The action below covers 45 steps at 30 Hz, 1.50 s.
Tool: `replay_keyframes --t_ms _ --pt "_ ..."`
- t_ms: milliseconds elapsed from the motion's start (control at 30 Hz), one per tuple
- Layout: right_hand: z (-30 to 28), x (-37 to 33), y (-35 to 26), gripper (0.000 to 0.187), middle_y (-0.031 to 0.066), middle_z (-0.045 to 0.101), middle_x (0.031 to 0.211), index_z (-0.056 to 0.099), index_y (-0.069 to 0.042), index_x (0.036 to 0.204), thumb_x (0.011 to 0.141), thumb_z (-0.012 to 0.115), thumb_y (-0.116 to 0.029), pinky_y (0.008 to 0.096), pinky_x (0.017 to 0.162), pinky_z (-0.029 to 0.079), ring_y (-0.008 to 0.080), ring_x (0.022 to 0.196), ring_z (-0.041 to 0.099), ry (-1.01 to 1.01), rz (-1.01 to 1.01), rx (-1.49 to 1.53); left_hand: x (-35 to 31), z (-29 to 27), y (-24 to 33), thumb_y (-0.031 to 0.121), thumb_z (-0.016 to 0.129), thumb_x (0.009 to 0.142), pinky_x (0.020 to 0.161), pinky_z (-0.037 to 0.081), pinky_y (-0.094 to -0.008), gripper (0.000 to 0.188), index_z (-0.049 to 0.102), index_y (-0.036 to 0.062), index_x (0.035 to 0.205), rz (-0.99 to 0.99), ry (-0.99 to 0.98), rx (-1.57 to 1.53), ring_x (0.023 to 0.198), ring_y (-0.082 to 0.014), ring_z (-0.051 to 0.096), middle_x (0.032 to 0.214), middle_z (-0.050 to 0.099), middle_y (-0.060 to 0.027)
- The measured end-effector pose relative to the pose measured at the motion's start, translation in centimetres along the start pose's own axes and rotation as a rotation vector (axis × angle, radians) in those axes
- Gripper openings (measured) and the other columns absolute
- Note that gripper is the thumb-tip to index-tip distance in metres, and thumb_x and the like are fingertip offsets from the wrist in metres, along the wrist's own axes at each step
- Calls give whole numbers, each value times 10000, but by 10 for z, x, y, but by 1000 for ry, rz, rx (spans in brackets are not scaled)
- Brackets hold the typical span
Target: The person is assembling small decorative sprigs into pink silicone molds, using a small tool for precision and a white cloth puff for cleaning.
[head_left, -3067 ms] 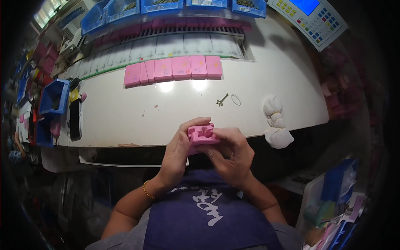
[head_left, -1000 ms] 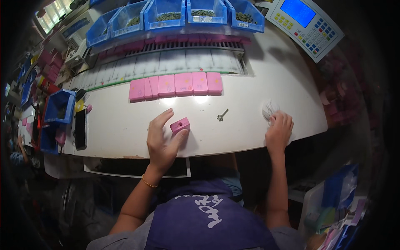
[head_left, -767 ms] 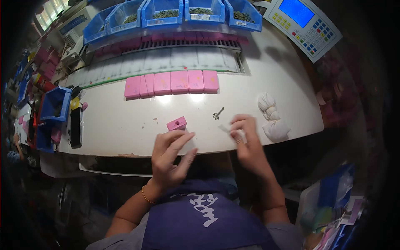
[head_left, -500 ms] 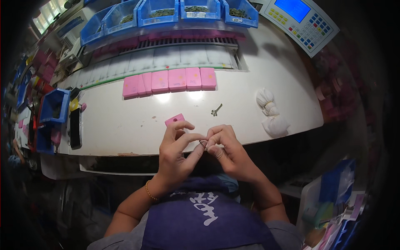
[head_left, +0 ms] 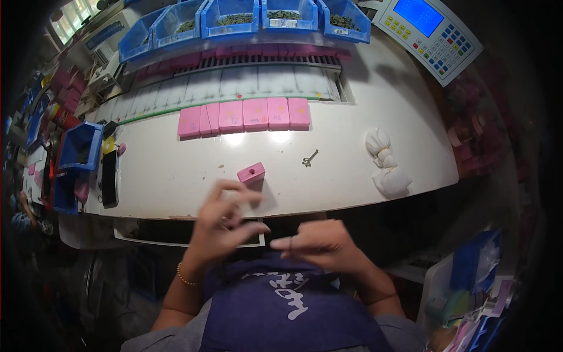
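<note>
Smeared by motion, my left hand hovers over the table's front edge, thumb and forefinger apart and nothing visible between them. To its right, my right hand is closed, fingers pressed together and pointing left. A thin dark line shows at its fingertips; what they hold is too blurred to name. A pink block with a dark hole in its top stands on the white table just beyond my left hand. Farther right lies a small metal piece like a branched sprig.
Pink blocks line up before a slatted strip. Blue bins of small parts stand behind. A tied white cloth bundle lies right, below a keypad panel. A dark phone-like slab lies left; a drawer juts out below.
My hands have parted and drawn back toward me, the left one moving left. The pink block, partly covered before, now shows fully. The view has shifted slightly.
</note>
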State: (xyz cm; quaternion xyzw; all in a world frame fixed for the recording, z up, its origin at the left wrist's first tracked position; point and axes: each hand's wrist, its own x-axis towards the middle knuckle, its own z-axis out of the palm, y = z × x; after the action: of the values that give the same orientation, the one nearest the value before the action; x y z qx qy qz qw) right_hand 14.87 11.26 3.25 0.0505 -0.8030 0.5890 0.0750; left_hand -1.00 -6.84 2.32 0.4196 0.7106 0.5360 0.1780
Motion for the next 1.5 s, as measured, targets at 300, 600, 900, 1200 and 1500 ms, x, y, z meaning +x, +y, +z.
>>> replay_keyframes --t_ms 300,600,900,1200,1500 --pt "-17 31 31 426 23 644 969 718 -77 1061 657 850 -52 285 782 460 177 908 532 363 -101 -366 36 18 -50 43 698 834 687 534 -338 325 602 25 1143 90 131 187 782 -275 669 1050 656 -144" --pt "-20 52 20 419 57 647 1004 692 -71 1081 677 777 -3 318 834 478 221 952 549 255 -171 -450 29 21 -14 -15 638 862 745 541 -382 303 576 27 1155 241 -21 206 875 -343 676 988 662 -168" --pt "-27 46 18 402 18 684 962 626 -145 1095 709 740 -158 398 827 497 254 939 595 91 55 -417 26 16 -3 -3 661 864 733 533 -386 297 570 15 1147 252 -119 77 854 -336 666 1001 650 -162" --pt "-25 36 13 428 7 677 925 612 -143 1100 697 752 -176 396 812 491 243 912 597 96 9 -479 25 14 4 4 668 863 726 534 -368 293 590 22 1145 210 -206 75 852 -324 665 991 658 -148" --pt "8 5 58 342 95 675 998 541 -57 1233 985 601 -286 328 833 505 189 901 622 158 219 114 17 10 2 -45 633 880 696 558 -298 274 598 -27 1152 -9 -11 -131 842 -194 690 987 675 -133"
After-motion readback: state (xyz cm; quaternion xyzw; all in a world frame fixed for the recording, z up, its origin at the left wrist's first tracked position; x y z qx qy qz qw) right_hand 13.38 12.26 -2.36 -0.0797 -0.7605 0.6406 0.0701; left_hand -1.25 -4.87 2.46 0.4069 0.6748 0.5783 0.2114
